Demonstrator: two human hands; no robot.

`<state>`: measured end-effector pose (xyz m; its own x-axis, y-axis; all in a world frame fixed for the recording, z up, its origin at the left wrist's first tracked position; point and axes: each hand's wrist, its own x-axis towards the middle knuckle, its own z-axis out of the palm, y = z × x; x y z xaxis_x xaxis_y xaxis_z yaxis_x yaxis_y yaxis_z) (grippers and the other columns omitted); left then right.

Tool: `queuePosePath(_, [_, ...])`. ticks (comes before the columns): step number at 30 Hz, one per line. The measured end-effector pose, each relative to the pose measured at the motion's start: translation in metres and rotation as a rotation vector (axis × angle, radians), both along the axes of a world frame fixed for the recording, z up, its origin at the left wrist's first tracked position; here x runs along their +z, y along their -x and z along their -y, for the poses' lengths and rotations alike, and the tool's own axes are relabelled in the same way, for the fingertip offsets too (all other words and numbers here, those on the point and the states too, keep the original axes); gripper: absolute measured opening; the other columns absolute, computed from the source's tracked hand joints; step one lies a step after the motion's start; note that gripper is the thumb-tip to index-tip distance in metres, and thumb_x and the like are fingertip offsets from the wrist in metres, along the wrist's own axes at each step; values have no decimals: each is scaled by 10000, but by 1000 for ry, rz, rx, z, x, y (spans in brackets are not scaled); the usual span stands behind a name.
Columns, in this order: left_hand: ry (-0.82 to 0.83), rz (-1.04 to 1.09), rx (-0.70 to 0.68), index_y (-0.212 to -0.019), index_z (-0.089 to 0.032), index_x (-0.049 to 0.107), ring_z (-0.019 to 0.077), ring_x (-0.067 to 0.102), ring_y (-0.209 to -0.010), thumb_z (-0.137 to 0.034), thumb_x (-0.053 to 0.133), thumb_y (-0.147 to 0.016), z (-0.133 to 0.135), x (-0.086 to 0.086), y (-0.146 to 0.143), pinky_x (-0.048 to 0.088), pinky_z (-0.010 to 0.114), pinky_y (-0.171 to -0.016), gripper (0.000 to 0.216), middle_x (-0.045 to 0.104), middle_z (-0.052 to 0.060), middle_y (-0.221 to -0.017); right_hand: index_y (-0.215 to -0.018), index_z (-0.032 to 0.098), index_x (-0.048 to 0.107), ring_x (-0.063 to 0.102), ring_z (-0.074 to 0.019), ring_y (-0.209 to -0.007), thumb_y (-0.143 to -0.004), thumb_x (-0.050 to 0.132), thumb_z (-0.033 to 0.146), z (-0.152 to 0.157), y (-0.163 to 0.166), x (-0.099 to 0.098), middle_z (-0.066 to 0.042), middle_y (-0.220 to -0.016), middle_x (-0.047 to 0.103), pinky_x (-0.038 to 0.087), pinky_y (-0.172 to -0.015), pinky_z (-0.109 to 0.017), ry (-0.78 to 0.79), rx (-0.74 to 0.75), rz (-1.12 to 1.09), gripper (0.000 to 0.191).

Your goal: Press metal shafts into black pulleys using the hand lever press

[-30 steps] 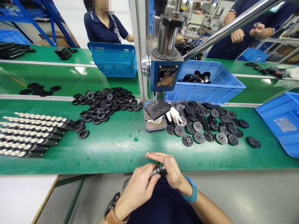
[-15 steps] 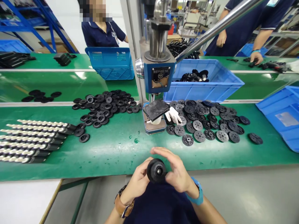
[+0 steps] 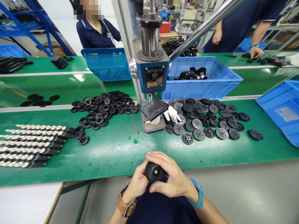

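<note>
Both hands meet just in front of the green bench's near edge, over my lap. My left hand (image 3: 137,182) grips a round black plastic part (image 3: 153,172) from the left, its hollow centre facing the camera. My right hand (image 3: 171,177) wraps over the same part from the right and top, fingers curled around it. The rest of the part is hidden between the palms. Straight ahead on the bench stands a blue hand press (image 3: 151,73) with a long steel lever (image 3: 205,23).
Black discs lie in heaps left (image 3: 102,107) and right (image 3: 205,119) of the press. Silver spiral rods (image 3: 32,144) are lined up at the far left. Blue bins (image 3: 203,79) (image 3: 281,110) stand behind and right. Two other people work across the green conveyor (image 3: 58,85).
The black part was turned end-on to face the camera, then lowered slightly. My right hand's fingers, spread half a second ago, have closed over it.
</note>
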<state>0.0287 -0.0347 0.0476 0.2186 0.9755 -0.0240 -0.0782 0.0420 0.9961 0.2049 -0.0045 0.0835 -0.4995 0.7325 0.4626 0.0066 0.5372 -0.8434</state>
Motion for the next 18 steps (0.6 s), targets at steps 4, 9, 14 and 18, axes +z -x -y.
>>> queuePosePath(4, [18,6,-6,-989,-174,762,217,659,-821,-501,713,-904,1,-3,0,568,314,-784,342,745,68,-910,-1495,221,518,616,-296,-1309,-847,790,579,1,0,-1,-156,-1364,671,488,-1138,-462,26,-10,11,789])
queuePosePath(9, [41,-1,2,-935,-169,752,205,641,-781,-513,741,-877,3,-7,-2,560,304,-759,349,724,54,-851,-1486,218,533,620,-309,-1295,-847,757,636,1,-1,0,-154,-1341,680,489,-1134,-474,60,4,34,796])
queuePosePath(14, [39,-26,136,-1085,-188,702,224,688,-868,-433,773,-857,-5,5,7,566,301,-791,341,739,69,-946,-1525,246,492,571,-322,-1364,-877,716,649,1,-10,-7,-147,-1455,608,462,-1169,-486,125,-91,74,796])
queuePosePath(18, [-133,-247,367,-915,-206,651,130,576,-618,-340,775,-818,-42,52,22,480,209,-585,207,643,-26,-739,-1536,271,476,542,-317,-1389,-962,630,596,-8,-18,-16,-137,-1506,559,501,-1137,-481,160,-243,22,677])
